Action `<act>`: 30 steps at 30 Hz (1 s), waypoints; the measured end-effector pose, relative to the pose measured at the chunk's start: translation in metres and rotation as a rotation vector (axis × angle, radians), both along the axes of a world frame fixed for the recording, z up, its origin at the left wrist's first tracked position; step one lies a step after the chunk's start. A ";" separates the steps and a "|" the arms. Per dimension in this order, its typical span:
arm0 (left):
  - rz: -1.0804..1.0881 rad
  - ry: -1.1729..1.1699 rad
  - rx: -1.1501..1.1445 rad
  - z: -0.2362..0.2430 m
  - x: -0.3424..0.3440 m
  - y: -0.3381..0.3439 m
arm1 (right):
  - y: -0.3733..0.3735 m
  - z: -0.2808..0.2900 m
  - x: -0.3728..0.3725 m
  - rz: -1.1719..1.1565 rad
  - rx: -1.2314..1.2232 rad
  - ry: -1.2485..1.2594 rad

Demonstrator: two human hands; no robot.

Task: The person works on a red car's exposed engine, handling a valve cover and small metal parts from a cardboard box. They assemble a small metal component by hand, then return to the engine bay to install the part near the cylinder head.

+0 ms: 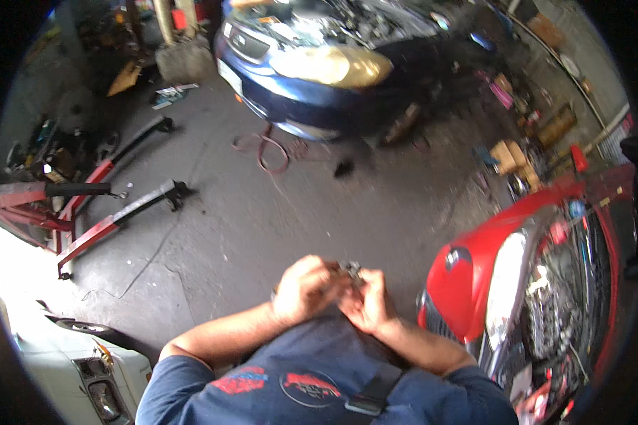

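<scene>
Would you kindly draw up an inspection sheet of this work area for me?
Surface: dark grey floor, with scuffs and pale specks.
Job's things: small grey part, too blurred to identify.
Clutter: cardboard boxes among mixed items along the right side.
Hands: right hand holds the part at its fingertips; left hand is close against it, grip unclear.
Cables: thin dark cable at left; looped reddish hose before the blue car.
Surroundings: red car at right, pale vehicle at lower left.

Shirt prints — illegible, car plate — unreadable
</scene>
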State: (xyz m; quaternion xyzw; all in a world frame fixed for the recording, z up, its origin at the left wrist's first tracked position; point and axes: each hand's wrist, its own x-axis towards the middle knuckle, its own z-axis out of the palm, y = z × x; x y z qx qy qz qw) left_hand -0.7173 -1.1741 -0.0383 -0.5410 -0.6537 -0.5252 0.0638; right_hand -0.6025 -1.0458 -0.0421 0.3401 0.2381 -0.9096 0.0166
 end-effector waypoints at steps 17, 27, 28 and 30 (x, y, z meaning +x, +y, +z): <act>-0.139 -0.080 0.016 0.004 0.007 0.010 | -0.002 0.001 0.025 0.005 0.053 0.210; -0.177 -0.127 0.052 -0.005 0.006 0.007 | 0.003 -0.008 0.029 0.093 0.021 0.239; -0.157 -0.155 0.060 -0.004 0.007 0.008 | 0.003 -0.006 0.028 0.086 0.040 0.230; -0.145 -0.172 0.039 -0.001 0.006 0.009 | 0.001 -0.002 0.025 0.065 0.058 0.228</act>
